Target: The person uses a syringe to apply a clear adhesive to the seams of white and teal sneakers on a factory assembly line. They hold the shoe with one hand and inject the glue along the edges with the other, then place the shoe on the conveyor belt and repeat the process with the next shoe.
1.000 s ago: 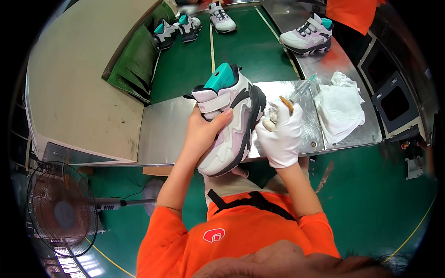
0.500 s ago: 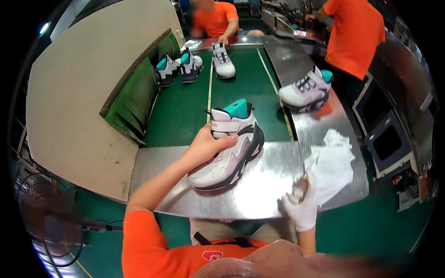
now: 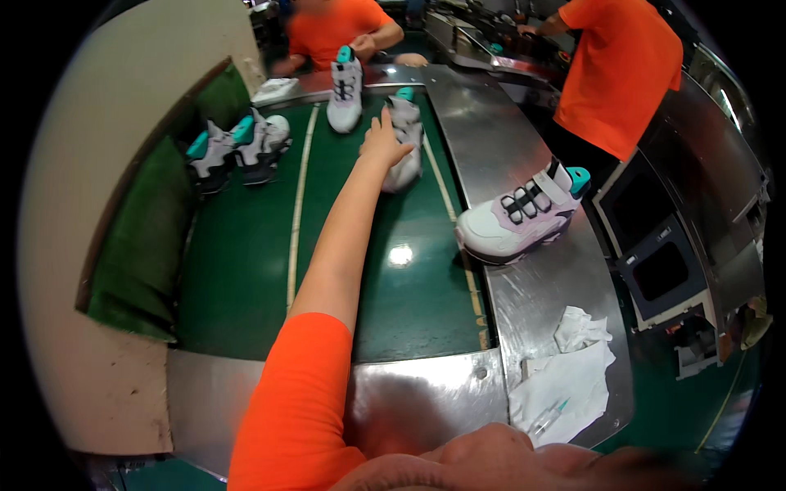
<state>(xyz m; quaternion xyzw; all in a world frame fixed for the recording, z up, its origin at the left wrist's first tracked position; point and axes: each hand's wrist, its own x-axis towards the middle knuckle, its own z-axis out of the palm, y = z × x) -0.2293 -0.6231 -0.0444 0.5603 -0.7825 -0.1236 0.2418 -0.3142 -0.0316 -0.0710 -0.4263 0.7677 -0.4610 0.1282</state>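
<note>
My bare left hand (image 3: pixel 383 147) reaches far out over the green belt, its fingers spread. Beside the fingers and partly behind them stands a white and grey sneaker (image 3: pixel 405 159) with a teal insert at its opening, a little blurred. Whether the fingertips still touch it I cannot tell. Just left of it is another white sneaker (image 3: pixel 345 102) with black laces, toe towards me. At the far side a co-worker's hand (image 3: pixel 363 47) is by that sneaker's top. My right hand is out of view.
A white and lilac sneaker (image 3: pixel 520 213) rests on the right metal ledge. Nearer lie a crumpled white cloth (image 3: pixel 573 385) and a clear syringe-like tube (image 3: pixel 547 419). Two more sneakers (image 3: pixel 260 151) stand by the green flap (image 3: pixel 135 254) at left. A second co-worker (image 3: pixel 618 78) stands far right.
The sneaker that my left hand gripped near me is now out on the belt, and the fingers have spread. My gloved right hand has left the view. The view has shifted.
</note>
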